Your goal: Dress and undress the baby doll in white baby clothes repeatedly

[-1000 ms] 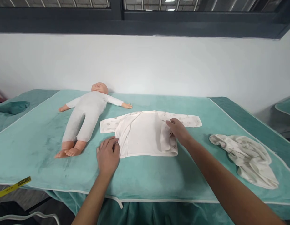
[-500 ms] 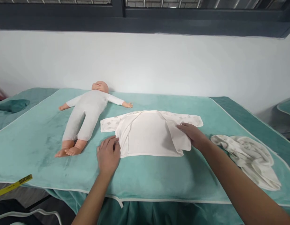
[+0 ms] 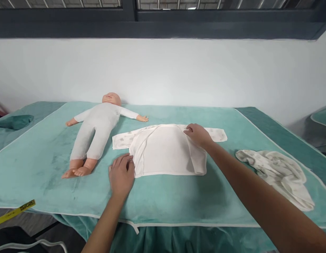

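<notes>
A white baby shirt point(image 3: 166, 151) with small prints on its sleeves lies spread on the bed, its front opened out and the plain inside showing. My left hand point(image 3: 121, 174) rests at the shirt's left side edge, its fingers curled and closed on the fabric there. At the upper right of the opening, by the right sleeve, my right hand point(image 3: 198, 135) pinches the edge of the front panel and covers part of that sleeve. Left of the shirt, a baby doll point(image 3: 99, 123) in a white bodysuit lies on its back with its arms spread.
A crumpled pile of white patterned cloth point(image 3: 281, 175) lies at the right of the green-covered bed point(image 3: 163, 203). Behind the bed stands a white wall point(image 3: 163, 70) beneath a dark window frame point(image 3: 73, 28). A yellow strip point(image 3: 15, 212) shows at the lower left.
My right hand has moved up and left along the shirt's right front panel, whose lower corner now lies further in. My left hand has stayed at the left edge.
</notes>
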Tool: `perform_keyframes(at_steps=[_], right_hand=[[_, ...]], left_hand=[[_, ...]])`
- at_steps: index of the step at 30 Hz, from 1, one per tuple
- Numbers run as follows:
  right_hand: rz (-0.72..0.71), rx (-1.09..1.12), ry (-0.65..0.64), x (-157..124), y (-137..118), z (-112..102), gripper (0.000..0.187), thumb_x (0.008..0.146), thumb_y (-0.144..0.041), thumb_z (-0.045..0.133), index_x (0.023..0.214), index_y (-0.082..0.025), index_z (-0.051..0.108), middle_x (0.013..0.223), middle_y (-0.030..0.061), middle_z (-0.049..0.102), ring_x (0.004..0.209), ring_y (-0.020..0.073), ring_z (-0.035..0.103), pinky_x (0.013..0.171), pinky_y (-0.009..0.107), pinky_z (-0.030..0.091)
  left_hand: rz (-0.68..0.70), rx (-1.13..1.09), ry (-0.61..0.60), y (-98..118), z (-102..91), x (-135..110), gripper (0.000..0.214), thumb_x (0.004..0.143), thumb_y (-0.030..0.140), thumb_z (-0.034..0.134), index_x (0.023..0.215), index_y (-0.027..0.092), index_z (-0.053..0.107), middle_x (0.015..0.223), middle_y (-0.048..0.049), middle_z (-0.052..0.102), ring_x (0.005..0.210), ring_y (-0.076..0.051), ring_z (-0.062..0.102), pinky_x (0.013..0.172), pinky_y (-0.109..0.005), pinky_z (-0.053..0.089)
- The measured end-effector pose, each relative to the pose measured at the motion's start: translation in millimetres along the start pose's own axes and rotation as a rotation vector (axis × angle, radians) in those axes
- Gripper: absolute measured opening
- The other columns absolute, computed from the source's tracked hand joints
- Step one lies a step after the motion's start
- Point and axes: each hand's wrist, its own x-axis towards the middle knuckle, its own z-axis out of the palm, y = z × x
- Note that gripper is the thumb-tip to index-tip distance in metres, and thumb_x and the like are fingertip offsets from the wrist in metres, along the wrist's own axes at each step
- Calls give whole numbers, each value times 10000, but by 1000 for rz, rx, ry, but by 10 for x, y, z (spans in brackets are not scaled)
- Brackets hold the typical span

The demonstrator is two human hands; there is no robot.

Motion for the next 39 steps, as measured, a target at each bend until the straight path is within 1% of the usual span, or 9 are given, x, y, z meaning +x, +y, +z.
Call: perform_keyframes(at_steps=[2,5,12,19,25,29,32,36,39], right_hand=[[3,-14,-20,81,-5,16,149,857,-345,576,813,-205,602,874,57,677,789,191,569,666,280,376],[23,-24,-6,171,40,25,164,906,-338,506,821,-211,567,856,48,672,745,178,556,642,273,364],[78,-94,91,197,132,192,214,966,-344,405,986,-213,574,907,91,660,827,227,570,687,301,365],[15,-107,147,123,98,256,279,942,-349,423,1110,-186,576,1122,144,605,1048,281,532,836,368,412],[79,-48,285,-386,253,186,494,883,-443,508,1272,-140,501,1249,192,540,1167,325,492,920,422,411],[227,3,109,-927,257,88,562,879,-535,493,1321,-188,477,1063,101,653,924,267,612,729,345,423],[269,61,-31,-1226,127,22,596,876,-535,491,1370,-205,443,876,37,667,741,228,612,619,310,384],[275,208,-76,-1381,19,-35,579,866,-456,505,1387,-213,441,792,4,649,692,205,597,608,296,397],[257,295,-81,-1378,109,-100,536,857,-428,519,1347,-213,496,780,8,656,706,205,601,629,298,418]], left_hand=[[1,3,-2,-3,0,3,233,920,239,468,985,215,690,1156,-52,709,1080,-261,595,879,-411,388],[2,2,-7,1,-4,6,230,923,242,470,989,218,689,1161,-46,706,1086,-258,594,882,-410,390],[-11,4,-10,9,3,10,223,922,239,472,975,223,688,1156,-46,708,1093,-263,595,873,-406,384],[-9,8,-6,8,2,12,220,922,234,473,971,223,687,1158,-49,707,1084,-265,598,873,-408,381],[-20,-14,-9,13,3,7,217,916,227,480,969,219,690,1151,-46,711,1075,-263,601,876,-409,382],[-20,-20,-2,15,6,6,219,913,227,482,977,219,691,1152,-43,711,1075,-263,601,887,-412,381],[-15,-16,-7,8,6,4,224,917,234,474,977,221,690,1148,-48,713,1079,-264,601,890,-414,380],[-4,-10,-13,-1,-1,-3,233,923,249,463,982,220,686,1158,-54,710,1083,-266,600,866,-408,381],[-1,-17,-15,-1,-7,-8,239,927,247,455,981,216,686,1157,-51,710,1085,-264,599,868,-406,380]])
